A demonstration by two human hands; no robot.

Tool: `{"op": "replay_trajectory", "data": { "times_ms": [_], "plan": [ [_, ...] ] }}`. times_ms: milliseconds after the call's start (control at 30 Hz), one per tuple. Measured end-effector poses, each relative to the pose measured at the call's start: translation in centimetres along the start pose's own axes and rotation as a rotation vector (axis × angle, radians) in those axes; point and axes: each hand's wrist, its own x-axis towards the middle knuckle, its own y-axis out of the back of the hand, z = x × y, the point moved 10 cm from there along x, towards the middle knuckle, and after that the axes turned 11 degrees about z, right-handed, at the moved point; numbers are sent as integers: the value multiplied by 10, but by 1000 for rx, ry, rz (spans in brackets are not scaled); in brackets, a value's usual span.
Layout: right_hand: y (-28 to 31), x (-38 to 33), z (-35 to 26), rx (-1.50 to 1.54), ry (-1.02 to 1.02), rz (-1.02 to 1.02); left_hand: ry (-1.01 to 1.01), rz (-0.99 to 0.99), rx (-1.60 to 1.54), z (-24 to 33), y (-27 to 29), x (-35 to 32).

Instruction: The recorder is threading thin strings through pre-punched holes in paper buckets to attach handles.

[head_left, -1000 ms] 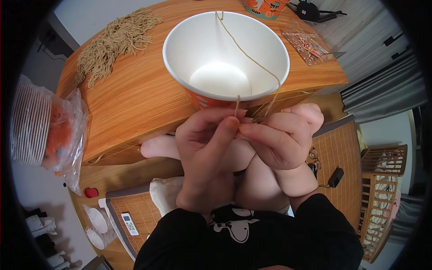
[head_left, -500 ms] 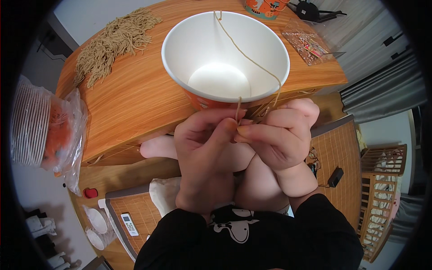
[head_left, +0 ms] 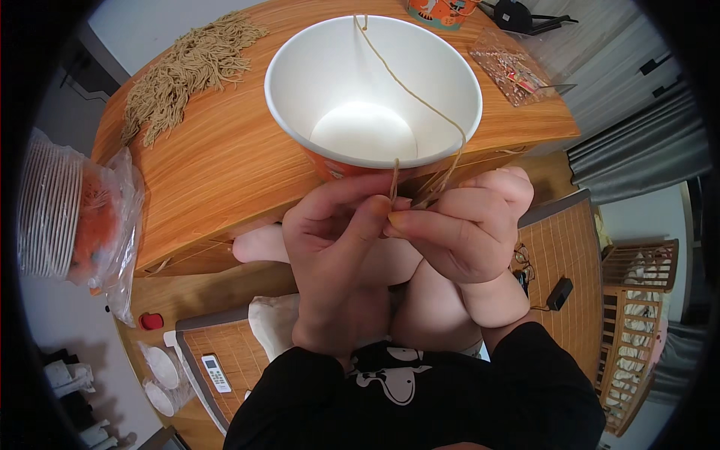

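A large paper bucket [head_left: 371,112], white inside and orange outside, stands at the near edge of the wooden table with its mouth tipped toward me. One tan cord [head_left: 405,86] passes through its far rim, crosses the opening and hangs over the near right rim. Just below the near rim, my left hand [head_left: 341,225] pinches the cord end between thumb and forefinger. Against those fingertips, my right hand [head_left: 461,225] pinches the cord too, its other fingers curled. Exactly how the strands cross between the fingertips is hidden.
A heap of tan cords [head_left: 187,71] lies on the table [head_left: 217,142] at the left. Beyond the left edge are nested buckets [head_left: 60,210] in plastic wrap. At the back right sit a small orange bucket [head_left: 439,11] and a clear bag [head_left: 510,71]. A remote control [head_left: 216,373] lies lower left.
Both hands and the bucket have shifted slightly left. The fingertips still pinch the cord close together below the near rim.
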Motion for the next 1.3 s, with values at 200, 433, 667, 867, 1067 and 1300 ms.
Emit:
{"op": "replay_trajectory", "data": {
  "times_ms": [200, 433, 667, 867, 1067, 1300],
  "plan": [
    [0, 1, 3, 55, -57, 4, -151, 63, 174, 9, 3, -2],
    [-4, 3, 11, 153, -174, -51, 19, -75, -13, -4, -5, -6],
    [-16, -2, 22, 370, -376, -114, 104, 47, -89, -14, -4, -12],
    [-21, -15, 35, 508, -561, -134, 27, 27, 86, -6, 5, -7],
    [-13, 0, 18, 224, -307, -131, -87, 73, 170, 7, -6, -9],
    [-9, 10, 4, 20, -155, -79, -353, 139, 328, 13, 0, -11]
  ]
}}
